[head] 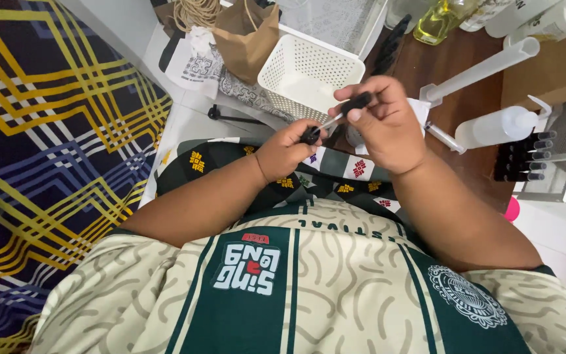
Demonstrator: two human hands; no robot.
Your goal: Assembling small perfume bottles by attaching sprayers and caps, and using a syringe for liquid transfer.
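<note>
Head view: a person seated, both hands raised over the lap
Left hand [285, 152]: curled closed around a small round black bottle [310, 135], only its dark top showing between thumb and fingers
Right hand [381, 124]: fingers pinched shut on the black rubber bulb of a dropper with a thin clear tube [348, 109]
Dropper: slanted, bulb up to the right, tube tip down at the bottle's mouth
Place: both held in the air above the patterned cloth on the lap, just in front of a white perforated plastic basket [309, 75]
Nearby: a white squeeze bottle [496, 126] lying on the brown wooden worktop [427, 65]; a row of small black dropper bottles [522, 157] beside it
</note>
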